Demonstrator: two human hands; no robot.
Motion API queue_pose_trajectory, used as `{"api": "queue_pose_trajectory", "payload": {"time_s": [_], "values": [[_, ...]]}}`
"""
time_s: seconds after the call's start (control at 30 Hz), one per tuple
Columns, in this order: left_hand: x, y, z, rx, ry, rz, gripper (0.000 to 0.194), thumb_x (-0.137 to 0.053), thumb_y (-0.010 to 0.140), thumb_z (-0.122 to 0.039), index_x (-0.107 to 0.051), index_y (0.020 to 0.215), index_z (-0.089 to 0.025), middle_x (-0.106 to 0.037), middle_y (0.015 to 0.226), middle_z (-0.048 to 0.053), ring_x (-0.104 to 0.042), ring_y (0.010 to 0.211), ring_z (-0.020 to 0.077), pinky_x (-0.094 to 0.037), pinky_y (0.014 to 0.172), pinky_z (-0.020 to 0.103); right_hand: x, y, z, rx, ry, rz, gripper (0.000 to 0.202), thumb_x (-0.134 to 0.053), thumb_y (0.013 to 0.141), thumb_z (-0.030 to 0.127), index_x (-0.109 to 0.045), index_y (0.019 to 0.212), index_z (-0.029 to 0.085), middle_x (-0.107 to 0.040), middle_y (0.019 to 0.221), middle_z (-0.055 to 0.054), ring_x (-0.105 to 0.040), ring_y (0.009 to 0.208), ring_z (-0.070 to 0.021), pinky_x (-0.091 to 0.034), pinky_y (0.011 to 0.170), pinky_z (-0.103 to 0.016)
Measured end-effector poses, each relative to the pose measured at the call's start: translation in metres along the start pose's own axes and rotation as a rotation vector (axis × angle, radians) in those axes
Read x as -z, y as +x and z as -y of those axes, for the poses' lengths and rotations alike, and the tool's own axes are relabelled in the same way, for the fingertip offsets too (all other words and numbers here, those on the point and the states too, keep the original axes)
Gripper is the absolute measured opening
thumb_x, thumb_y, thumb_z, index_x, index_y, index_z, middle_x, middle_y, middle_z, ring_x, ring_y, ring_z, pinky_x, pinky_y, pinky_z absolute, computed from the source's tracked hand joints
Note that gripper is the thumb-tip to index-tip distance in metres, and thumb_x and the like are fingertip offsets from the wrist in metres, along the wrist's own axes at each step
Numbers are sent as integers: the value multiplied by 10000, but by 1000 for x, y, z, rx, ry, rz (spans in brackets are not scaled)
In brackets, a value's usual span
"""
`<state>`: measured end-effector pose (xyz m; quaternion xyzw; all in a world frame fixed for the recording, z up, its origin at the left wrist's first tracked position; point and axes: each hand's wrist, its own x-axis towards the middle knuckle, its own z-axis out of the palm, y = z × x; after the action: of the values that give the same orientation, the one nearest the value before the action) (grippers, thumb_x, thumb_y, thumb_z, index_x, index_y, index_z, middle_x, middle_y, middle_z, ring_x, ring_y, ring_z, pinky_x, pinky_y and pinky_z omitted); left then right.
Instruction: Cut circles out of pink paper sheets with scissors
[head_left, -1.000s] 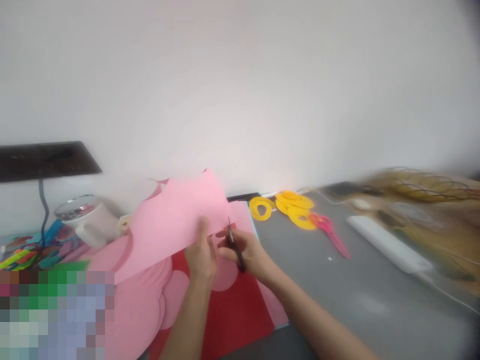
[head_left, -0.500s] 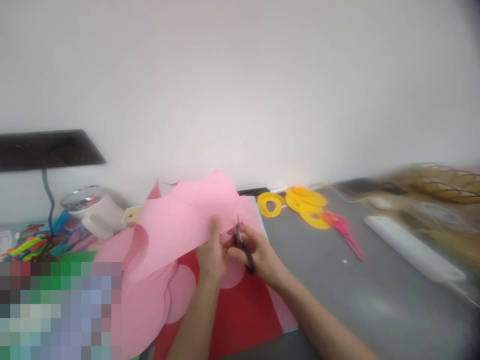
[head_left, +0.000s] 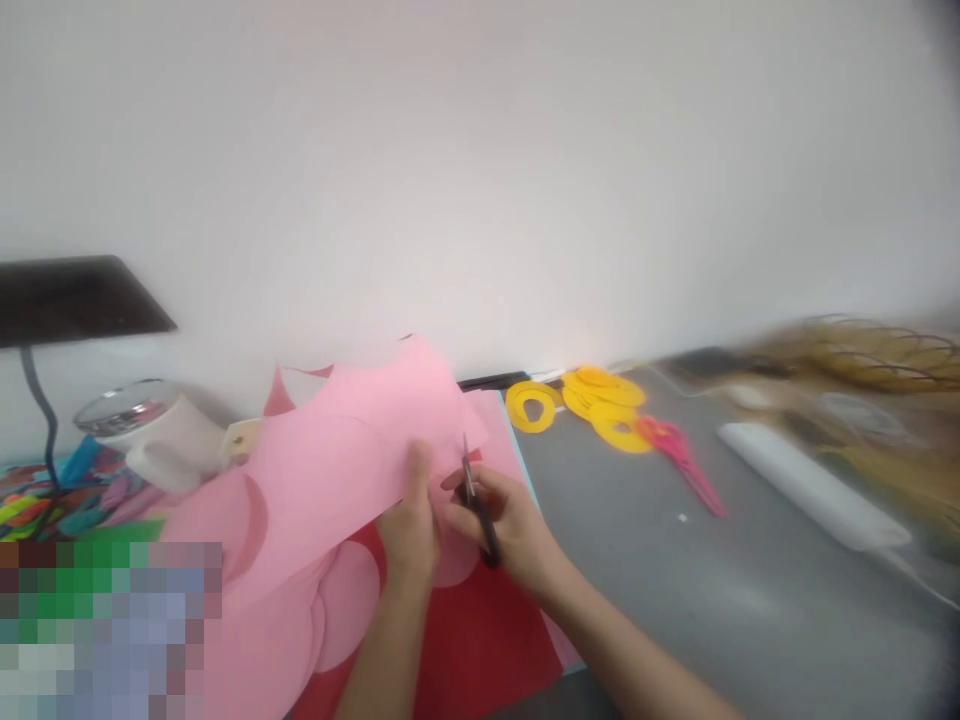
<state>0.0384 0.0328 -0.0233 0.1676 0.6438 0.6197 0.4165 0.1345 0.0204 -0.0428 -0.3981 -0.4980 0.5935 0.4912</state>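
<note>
My left hand [head_left: 412, 520] pinches the lower edge of a large pink paper sheet [head_left: 330, 450], thumb on top and fingers hidden beneath. Curved pieces have been cut from the sheet's outline. My right hand [head_left: 514, 525] grips black-handled scissors [head_left: 484, 520], whose blades point up and away near the sheet's right end. I cannot tell whether the blades touch the paper. Below my hands lies red paper [head_left: 487, 640] with a pink paper circle [head_left: 454, 560] partly hidden by them. More pink circles [head_left: 349, 605] overlap to the left of my left forearm.
Yellow paper rings [head_left: 532, 407] and pink scissors [head_left: 686, 465] lie on the grey table [head_left: 637, 580]. Farther right is a white power strip [head_left: 814, 485]. A white mug [head_left: 176, 440] with a shiny lid, and a dark panel on a stalk [head_left: 82, 300], stand at the left.
The view has shifted slightly, so most things sit farther left. The scissors have tilted a little in my right hand. My left hand keeps its hold on the pink sheet.
</note>
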Motion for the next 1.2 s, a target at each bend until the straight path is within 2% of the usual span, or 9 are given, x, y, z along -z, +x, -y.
{"api": "queue_pose_trajectory", "payload": {"time_s": [0.2,0.33,0.43,0.5,0.67,0.8,0.9,1.0,1.2], "values": [[1,5,5,-43,-31,45,385,-808,629,-497,-678,821,-189,-695,1093,120,-612,1129,316,-503,950,429,-2,0,-5,-49,-27,-74,268,-745,698,337,-615,863,171,-528,572,49,-463,541,-108,-387,530,-241],[3,12,13,-116,-121,151,380,-837,606,-479,-702,849,-221,-684,1153,95,-569,1202,306,-467,1005,414,0,1,8,-61,-9,-86,320,-799,633,317,-605,851,186,-561,633,42,-495,583,-117,-418,571,-249],[4,14,17,-151,-182,247,336,-842,613,-450,-701,818,-224,-710,1073,98,-596,1161,294,-478,982,398,3,2,21,-73,-7,-44,328,-833,574,326,-558,695,193,-566,654,37,-481,585,-110,-413,575,-248],[4,15,18,-157,-198,309,333,-843,615,-445,-705,820,-222,-716,1045,99,-606,1145,289,-475,981,391,4,3,25,-92,-3,-52,339,-836,560,346,-567,699,193,-547,626,45,-453,559,-104,-389,553,-247],[4,16,20,-111,-144,254,431,-832,611,-496,-703,915,-220,-661,1194,102,-571,1195,310,-436,1033,440,0,1,17,-172,-13,-148,374,-816,578,394,-601,799,182,-490,537,68,-447,525,-111,-375,545,-255],[3,14,22,-136,-97,232,440,-814,626,-517,-692,911,-204,-654,1179,106,-560,1203,325,-410,1055,479,-1,0,15,-126,7,-159,415,-842,558,358,-561,813,190,-518,557,71,-436,534,-102,-361,541,-238],[3,14,23,-185,-119,303,439,-796,663,-500,-692,965,-200,-645,1210,95,-546,1228,294,-376,1091,447,3,2,21,-90,29,-142,455,-869,514,334,-504,751,202,-550,604,63,-446,556,-99,-368,550,-234],[3,14,24,-162,-132,377,432,-793,675,-483,-701,974,-186,-651,1210,103,-540,1237,290,-381,1086,428,5,1,25,-86,23,-149,457,-868,522,356,-489,728,206,-542,594,66,-458,557,-105,-381,562,-243],[4,16,27,-145,-138,394,355,-798,670,-468,-732,881,-190,-710,1060,97,-632,1073,285,-442,1006,439,-1,0,18,-147,38,-216,474,-853,554,430,-480,745,206,-507,542,81,-477,532,-113,-386,555,-252]]}}
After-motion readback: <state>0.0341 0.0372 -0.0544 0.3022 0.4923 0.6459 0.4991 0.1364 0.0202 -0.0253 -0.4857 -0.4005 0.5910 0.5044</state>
